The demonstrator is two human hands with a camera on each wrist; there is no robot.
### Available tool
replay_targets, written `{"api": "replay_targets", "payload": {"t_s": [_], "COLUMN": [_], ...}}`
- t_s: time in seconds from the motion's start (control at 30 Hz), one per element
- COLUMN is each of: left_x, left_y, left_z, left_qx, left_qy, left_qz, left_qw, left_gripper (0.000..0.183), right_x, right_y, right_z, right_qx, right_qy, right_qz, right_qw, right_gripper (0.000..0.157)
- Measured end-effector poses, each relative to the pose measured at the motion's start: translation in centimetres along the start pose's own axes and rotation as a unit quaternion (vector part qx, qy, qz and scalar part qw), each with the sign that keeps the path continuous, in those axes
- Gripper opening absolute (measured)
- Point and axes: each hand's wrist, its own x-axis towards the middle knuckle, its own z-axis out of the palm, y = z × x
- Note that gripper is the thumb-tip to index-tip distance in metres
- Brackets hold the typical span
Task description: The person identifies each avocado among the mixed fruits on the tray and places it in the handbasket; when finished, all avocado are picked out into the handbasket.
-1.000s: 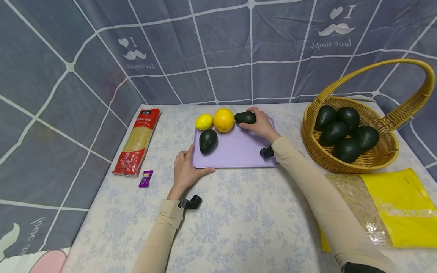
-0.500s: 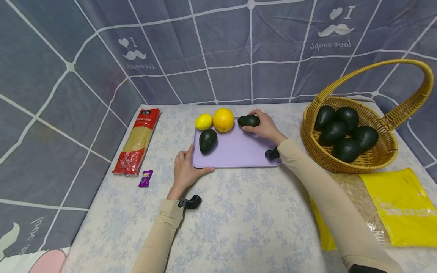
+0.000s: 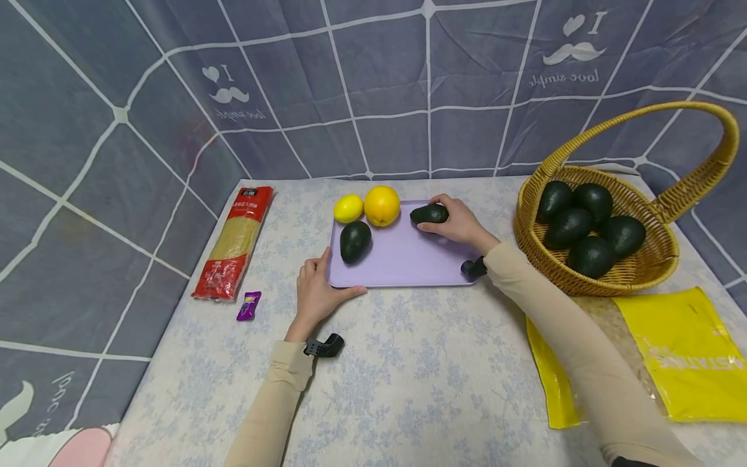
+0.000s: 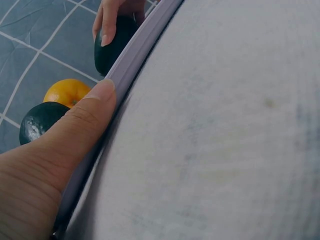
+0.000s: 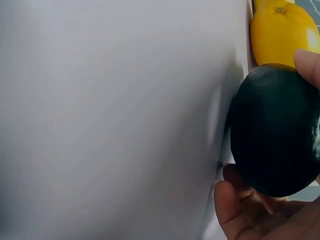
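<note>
A dark green avocado (image 3: pixel 428 214) is held in my right hand (image 3: pixel 461 224), its fingers and thumb round the right end, over the back right of the lilac tray (image 3: pixel 403 259). In the right wrist view this avocado (image 5: pixel 275 130) hangs close over the tray's surface. My left hand (image 3: pixel 317 292) rests at the tray's front left corner, fingers along the left side; the thumb (image 4: pixel 82 117) lies straight on the front rim in the left wrist view. On the tray sit a second avocado (image 3: pixel 355 242) at left, an orange (image 3: pixel 382 205) and a lemon (image 3: pixel 348 208) along the back.
A wicker basket (image 3: pixel 533 266) with a tall handle stands at right, holding several avocados (image 3: pixel 569 228). Below it lies a yellow bag (image 3: pixel 683 363), partly under the right forearm. At left are a red pasta packet (image 3: pixel 233 243) and a small purple wrapped sweet (image 3: pixel 249 305).
My right hand has moved the avocado a little to the right and toward the front, away from the orange. The left hand and the tray have stayed in place.
</note>
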Motion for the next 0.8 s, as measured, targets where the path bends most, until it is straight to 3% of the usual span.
{"api": "replay_targets", "payload": {"t_s": [0.23,0.5,0.8], "left_x": [0.0,0.0,0.0], "left_y": [0.0,0.1,0.1], "left_z": [0.0,-0.1,0.0], "left_qx": [-0.004,-0.008,-0.002], "left_qy": [-0.003,-0.003,-0.003], "left_qz": [-0.004,-0.002,-0.001], "left_qw": [1.0,1.0,1.0], "left_gripper": [0.117,0.117,0.117], "right_x": [-1.0,-2.8,-6.1], "right_y": [-0.4,-2.0,-4.0], "right_z": [-0.3,-1.3,-3.2], "right_qx": [0.02,0.061,0.129], "right_qy": [0.002,0.051,0.134], "right_qz": [-0.001,-0.045,-0.12], "right_qw": [1.0,0.996,0.975], "right_gripper": [0.068,0.065,0.055]}}
